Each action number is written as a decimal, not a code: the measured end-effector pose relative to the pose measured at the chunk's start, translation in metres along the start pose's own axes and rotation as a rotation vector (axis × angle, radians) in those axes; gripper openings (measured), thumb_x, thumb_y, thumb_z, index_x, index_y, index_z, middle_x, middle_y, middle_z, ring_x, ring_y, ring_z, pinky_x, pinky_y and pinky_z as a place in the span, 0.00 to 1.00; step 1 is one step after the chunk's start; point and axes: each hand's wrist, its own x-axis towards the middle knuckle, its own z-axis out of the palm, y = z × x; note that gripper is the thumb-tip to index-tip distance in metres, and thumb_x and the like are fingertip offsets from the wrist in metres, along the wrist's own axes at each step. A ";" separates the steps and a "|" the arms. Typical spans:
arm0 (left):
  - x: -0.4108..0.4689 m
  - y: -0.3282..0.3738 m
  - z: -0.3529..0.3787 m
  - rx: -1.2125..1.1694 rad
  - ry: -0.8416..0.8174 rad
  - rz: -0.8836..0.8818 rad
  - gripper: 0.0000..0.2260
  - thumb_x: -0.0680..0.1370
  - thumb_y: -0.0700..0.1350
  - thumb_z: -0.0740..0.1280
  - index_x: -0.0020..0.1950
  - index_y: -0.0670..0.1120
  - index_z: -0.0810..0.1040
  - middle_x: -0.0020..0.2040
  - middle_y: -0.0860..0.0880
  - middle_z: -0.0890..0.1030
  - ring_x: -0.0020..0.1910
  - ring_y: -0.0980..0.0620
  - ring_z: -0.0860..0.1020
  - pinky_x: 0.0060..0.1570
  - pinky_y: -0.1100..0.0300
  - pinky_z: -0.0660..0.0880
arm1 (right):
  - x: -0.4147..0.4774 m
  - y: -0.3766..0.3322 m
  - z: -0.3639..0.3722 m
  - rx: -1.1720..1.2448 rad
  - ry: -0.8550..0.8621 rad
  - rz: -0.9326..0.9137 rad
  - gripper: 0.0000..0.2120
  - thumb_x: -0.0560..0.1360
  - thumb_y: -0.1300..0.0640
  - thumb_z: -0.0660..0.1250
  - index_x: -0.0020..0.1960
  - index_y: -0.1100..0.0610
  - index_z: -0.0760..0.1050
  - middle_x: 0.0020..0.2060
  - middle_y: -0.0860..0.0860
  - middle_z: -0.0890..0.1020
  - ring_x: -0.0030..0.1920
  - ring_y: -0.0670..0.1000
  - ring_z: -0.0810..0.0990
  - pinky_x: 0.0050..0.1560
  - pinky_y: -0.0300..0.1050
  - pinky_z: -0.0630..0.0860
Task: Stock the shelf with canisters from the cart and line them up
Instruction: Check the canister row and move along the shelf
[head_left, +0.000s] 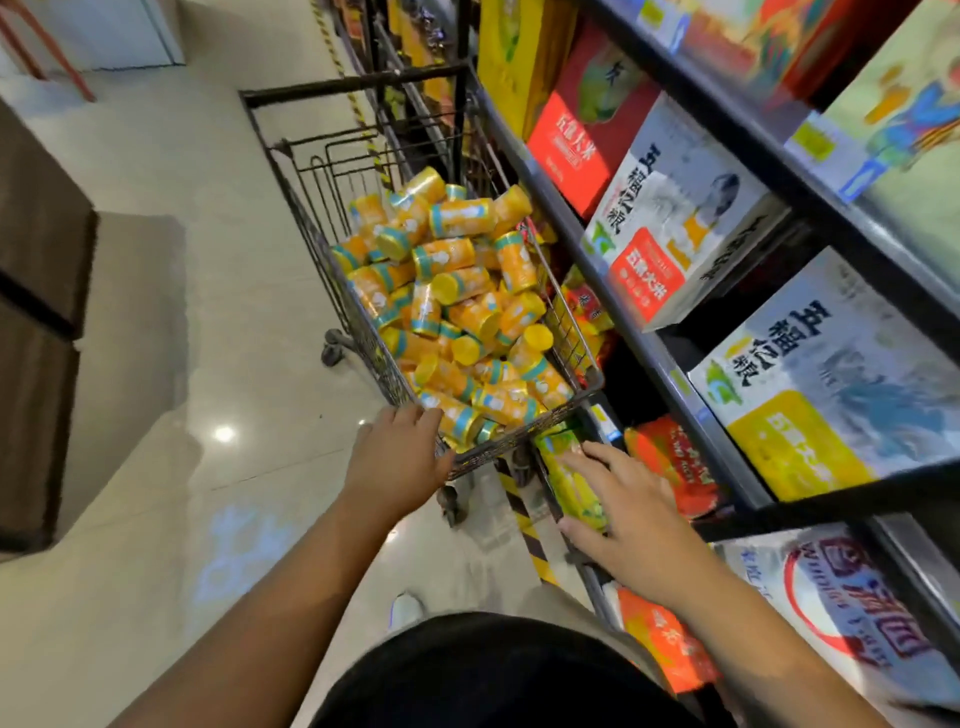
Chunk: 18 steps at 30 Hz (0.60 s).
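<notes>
Dozens of canisters (452, 291) lie jumbled in the cart (524, 441), just beside the shelf (675, 384) — none shows on it yet. They look light, rigid and smooth, likely to roll or slip, so a grasp round the middle of the body seems safest. Of the hands, the left hand (400, 457) curls over the cart's near rim; the right hand (628, 514) lies flat, fingers spread, on a yellow packet (571, 483) low down

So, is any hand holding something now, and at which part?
The left hand has its grip on the near rim of the cart. The right hand lies flat on a yellow-green packet, holding nothing.
</notes>
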 end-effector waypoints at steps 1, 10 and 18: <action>0.016 -0.002 -0.005 -0.008 0.006 0.004 0.25 0.80 0.60 0.63 0.74 0.51 0.69 0.70 0.47 0.73 0.67 0.42 0.71 0.59 0.47 0.72 | 0.004 0.000 -0.001 0.014 0.001 0.017 0.35 0.76 0.29 0.54 0.80 0.40 0.55 0.78 0.41 0.53 0.79 0.47 0.51 0.76 0.55 0.52; 0.079 -0.011 -0.003 -0.064 -0.014 0.017 0.24 0.78 0.59 0.66 0.71 0.50 0.73 0.65 0.46 0.77 0.62 0.40 0.75 0.54 0.46 0.76 | 0.110 0.011 -0.024 0.061 -0.065 -0.012 0.30 0.81 0.38 0.60 0.80 0.41 0.55 0.80 0.43 0.52 0.78 0.47 0.49 0.76 0.54 0.49; 0.081 -0.017 -0.014 -0.034 0.039 -0.072 0.24 0.73 0.61 0.60 0.62 0.51 0.80 0.55 0.50 0.82 0.51 0.45 0.81 0.42 0.50 0.80 | 0.295 0.029 -0.023 -0.030 -0.219 -0.097 0.32 0.80 0.39 0.64 0.80 0.46 0.58 0.79 0.51 0.58 0.78 0.56 0.58 0.73 0.58 0.61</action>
